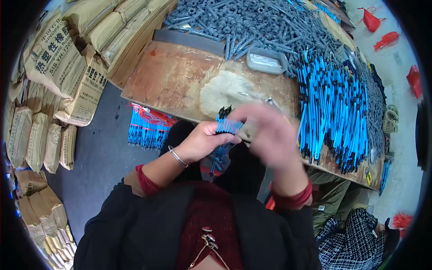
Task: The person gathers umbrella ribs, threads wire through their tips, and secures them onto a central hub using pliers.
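Far left: brown paper sacks (pixel 47 63) stacked beside the bench. Then, beneath the near bench edge, tied blue sticks (pixel 146 130) with red strands lying over them. Wooden table (pixel 171 76) next, surface worn, with a grey metal bar (pixel 189 41) lying along the far side.

Centre: left hand (pixel 203 140), bracelet at the wrist, is closed around a bundle of blue rods (pixel 228 126), thumb across the near side. Bundle sits in front of the person at the table's near edge, black ends showing above the fist.

Handling (judged): rods look like thin plastic, so light, fairly stiff, not very fragile; smooth sides probably slide on one another. Best hold: around the middle, thumb pressing the row together.

Just right of the bundle: right hand (pixel 274 137), motion-blurred, fingers curved. Cannot tell how far it is closed or whether it has hold of anything. Beyond it, a clear tray (pixel 267 64) near the grey parts (pixel 252 22).

Right: large heap of blue and black rods (pixel 335 108) on the table.
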Demonstrator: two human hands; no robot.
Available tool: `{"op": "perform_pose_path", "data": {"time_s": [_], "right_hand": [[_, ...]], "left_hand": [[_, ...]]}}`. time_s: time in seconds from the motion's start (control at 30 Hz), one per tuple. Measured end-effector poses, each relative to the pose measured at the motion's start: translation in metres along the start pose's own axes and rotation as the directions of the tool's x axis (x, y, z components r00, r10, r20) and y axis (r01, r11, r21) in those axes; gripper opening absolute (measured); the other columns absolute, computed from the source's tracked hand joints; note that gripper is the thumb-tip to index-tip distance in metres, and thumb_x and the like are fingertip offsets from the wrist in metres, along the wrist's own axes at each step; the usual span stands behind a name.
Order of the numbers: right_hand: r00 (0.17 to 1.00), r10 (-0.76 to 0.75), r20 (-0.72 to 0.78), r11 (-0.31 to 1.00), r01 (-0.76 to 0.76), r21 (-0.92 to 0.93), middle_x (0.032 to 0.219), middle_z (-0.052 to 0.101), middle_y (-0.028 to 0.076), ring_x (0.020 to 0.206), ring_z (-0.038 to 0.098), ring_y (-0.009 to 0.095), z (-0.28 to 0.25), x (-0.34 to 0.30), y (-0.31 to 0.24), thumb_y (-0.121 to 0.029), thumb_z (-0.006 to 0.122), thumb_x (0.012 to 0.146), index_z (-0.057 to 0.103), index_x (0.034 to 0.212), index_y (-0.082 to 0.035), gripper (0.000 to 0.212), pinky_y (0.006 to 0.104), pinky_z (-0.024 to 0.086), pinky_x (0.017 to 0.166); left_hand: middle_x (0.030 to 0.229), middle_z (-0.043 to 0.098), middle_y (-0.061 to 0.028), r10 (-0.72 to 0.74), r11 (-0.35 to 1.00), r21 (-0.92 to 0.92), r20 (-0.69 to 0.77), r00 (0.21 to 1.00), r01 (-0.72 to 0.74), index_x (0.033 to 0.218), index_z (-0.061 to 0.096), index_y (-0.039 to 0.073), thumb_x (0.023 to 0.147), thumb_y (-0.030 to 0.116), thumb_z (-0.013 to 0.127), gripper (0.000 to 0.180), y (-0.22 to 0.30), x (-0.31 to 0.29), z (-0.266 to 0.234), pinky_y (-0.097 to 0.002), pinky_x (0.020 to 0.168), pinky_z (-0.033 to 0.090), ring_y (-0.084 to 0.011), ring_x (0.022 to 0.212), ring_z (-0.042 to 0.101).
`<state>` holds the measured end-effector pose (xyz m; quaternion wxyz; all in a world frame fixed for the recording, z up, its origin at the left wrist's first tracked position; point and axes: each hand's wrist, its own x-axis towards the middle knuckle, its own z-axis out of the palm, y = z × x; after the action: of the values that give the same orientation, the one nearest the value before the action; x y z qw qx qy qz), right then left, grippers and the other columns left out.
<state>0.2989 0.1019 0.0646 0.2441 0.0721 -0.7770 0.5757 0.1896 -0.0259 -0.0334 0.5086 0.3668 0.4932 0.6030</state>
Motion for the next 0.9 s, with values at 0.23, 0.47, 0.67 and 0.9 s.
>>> {"op": "perform_pose_path", "data": {"time_s": [0.23,0.47,0.67,0.9], "right_hand": [[0.91,0.318,-0.266,0.412,-0.385,-0.826,0.077,0.065,0.014,0.071,0.062,0.026,-0.146,0.061,0.117,-0.016,0.062,0.075,0.068,0.087,-0.005,0.017,0.0331,0.048,0.067],[0.824,0.537,-0.181,0.046,-0.243,-0.969,0.087,0.065,0.014,0.081,0.063,0.031,-0.142,0.088,0.151,-0.018,0.061,0.076,0.069,0.085,-0.01,0.015,0.0403,0.05,0.072],[0.868,0.378,-0.321,-0.041,-0.331,-0.943,0.084,0.065,0.014,0.075,0.062,0.032,-0.133,0.077,0.153,-0.021,0.061,0.076,0.068,0.086,-0.012,0.015,0.0402,0.051,0.07],[0.911,-0.013,-0.412,0.401,-0.372,-0.837,0.072,0.066,0.01,0.067,0.063,0.021,-0.099,0.041,0.083,-0.018,0.057,0.082,0.066,0.086,-0.004,0.017,0.0329,0.049,0.063]], "left_hand": [[0.101,0.061,-0.0069,-0.102,0.987,-0.116,0.073,0.992,0.11,0.103,0.059,0.002,0.086,0.004,0.053,0.017,0.001,0.008,0.001,-0.0298,0.084,0.046,-0.0176,0.091,0.061],[0.092,0.065,-0.0092,-0.279,0.94,-0.206,-0.012,0.96,0.271,0.103,0.059,0.002,0.086,0.006,0.056,0.018,0.011,0.017,0.001,-0.0281,0.078,0.048,-0.0162,0.084,0.062],[0.086,0.065,-0.0073,-0.318,0.875,-0.383,0.007,0.948,0.296,0.103,0.06,0.004,0.086,0.007,0.056,0.017,0.011,0.017,0.002,-0.0272,0.073,0.05,-0.0147,0.08,0.063],[0.086,0.064,-0.0065,-0.256,0.9,-0.363,0.003,0.967,0.239,0.103,0.06,0.004,0.085,0.008,0.058,0.019,0.006,0.017,0.004,-0.0283,0.073,0.051,-0.0152,0.081,0.063]]}}
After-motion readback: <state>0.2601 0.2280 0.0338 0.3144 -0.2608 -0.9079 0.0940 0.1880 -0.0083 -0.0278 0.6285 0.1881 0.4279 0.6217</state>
